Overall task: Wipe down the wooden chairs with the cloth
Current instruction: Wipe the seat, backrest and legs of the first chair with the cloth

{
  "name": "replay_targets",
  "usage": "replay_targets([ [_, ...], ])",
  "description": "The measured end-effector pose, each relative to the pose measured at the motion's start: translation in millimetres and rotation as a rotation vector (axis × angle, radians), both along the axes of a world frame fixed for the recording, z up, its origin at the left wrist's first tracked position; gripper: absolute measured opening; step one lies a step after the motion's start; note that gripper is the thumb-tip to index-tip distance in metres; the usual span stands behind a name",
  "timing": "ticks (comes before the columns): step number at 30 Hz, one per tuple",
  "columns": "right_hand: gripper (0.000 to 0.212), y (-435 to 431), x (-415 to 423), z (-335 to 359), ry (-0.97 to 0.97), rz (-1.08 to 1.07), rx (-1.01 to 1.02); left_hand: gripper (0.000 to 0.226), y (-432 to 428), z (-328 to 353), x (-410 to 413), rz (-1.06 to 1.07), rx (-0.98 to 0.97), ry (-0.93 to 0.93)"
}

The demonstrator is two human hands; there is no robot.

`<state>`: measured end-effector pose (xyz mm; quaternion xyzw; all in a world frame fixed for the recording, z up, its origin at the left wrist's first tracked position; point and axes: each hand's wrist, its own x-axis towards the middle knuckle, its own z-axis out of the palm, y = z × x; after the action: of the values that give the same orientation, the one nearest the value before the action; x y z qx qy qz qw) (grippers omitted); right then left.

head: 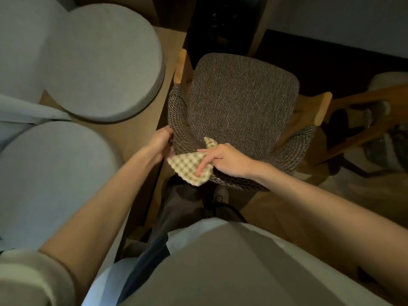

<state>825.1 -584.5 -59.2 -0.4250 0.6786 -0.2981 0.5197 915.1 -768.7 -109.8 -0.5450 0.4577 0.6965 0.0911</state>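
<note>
Left: three round grey padded cushions, the upper (106, 62) and lower (55, 184) in full view, a third (19, 45) cut by the frame's corner. The upper cushion overlapped the third, and both nearer ones rested on a light wooden surface (134, 131). Top centre: a dark recess (220, 23), its contents too dim to tell, bounded on the right by a slanted wooden panel (261, 25). Top right: a pale wall (342, 21) above a dark band (331, 62). Lower right: wooden flooring (276, 208).

Dim warm light falls on a wooden floor (353, 180), with two round grey cushions (103, 62) at left.
</note>
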Motion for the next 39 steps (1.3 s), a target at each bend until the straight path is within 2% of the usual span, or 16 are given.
replay_targets([
  [1, 0.055, 16.5, -3.3, 1.3, 0.015, 0.013, -0.011, 0.028, 7.3, -2.9, -0.4, -0.014, -0.05, 0.004],
  [4, 0.056, 74.5, -20.9, 2.9, 0.046, -0.066, 0.014, 0.068, 30.2, -15.2, 1.7, -0.138, -0.289, -0.06],
  [6, 0.058, 109.8, -36.7, 7.4, 0.078, -0.139, 0.037, 0.083, 44.2, -21.1, 1.7, -0.143, -0.414, -0.107],
  [11, 0.055, 155.2, -63.1, 4.2, 0.131, -0.514, 0.181, 0.073, 61.7, -25.3, 1.0, -0.075, -0.555, -0.124],
  [14, 0.044, 140.5, -50.6, 2.8, 0.176, -0.75, 0.12, 0.066, 65.9, -24.9, 0.0, -0.048, -0.583, -0.136],
  [16, 0.036, 106.4, -27.5, 4.7, 0.117, -0.611, 0.082, 0.06, 68.0, -22.2, -0.8, -0.034, -0.596, -0.146],
  [18, 0.039, 69.1, -3.5, -1.9, 0.099, -0.409, 0.043, 0.057, 67.1, -21.4, -0.1, -0.009, -0.582, -0.129],
  [22, 0.048, 26.8, 9.7, -8.7, 0.055, -0.288, 0.003, 0.055, 66.0, -16.1, 3.1, 0.047, -0.481, -0.078],
  [25, 0.043, 29.6, -1.9, -17.8, 0.034, -0.18, 0.118, 0.053, 60.5, -17.5, 2.6, 0.068, -0.443, -0.038],
  [29, 0.03, 36.6, -35.2, -61.4, 0.182, 0.003, 0.386, 0.055, 45.7, -26.8, -8.3, 0.103, -0.384, -0.025],
  [32, 0.034, 19.9, -39.1, -80.2, 0.096, -0.05, 0.445, 0.059, 36.6, -37.2, -14.2, 0.123, -0.355, 0.005],
  [35, 0.038, -11.3, -22.1, -70.2, -0.139, -0.216, 0.284, 0.058, 34.1, -38.2, -13.6, 0.139, -0.356, 0.001],
  [36, 0.039, -19.6, -17.3, -66.0, -0.162, -0.254, 0.241, 0.057, 34.6, -37.1, -12.9, 0.145, -0.357, -0.007],
  [39, 0.042, -24.8, -11.4, -70.6, 0.016, -0.232, 0.144, 0.051, 38.3, -32.5, -12.6, 0.176, -0.359, -0.036],
])
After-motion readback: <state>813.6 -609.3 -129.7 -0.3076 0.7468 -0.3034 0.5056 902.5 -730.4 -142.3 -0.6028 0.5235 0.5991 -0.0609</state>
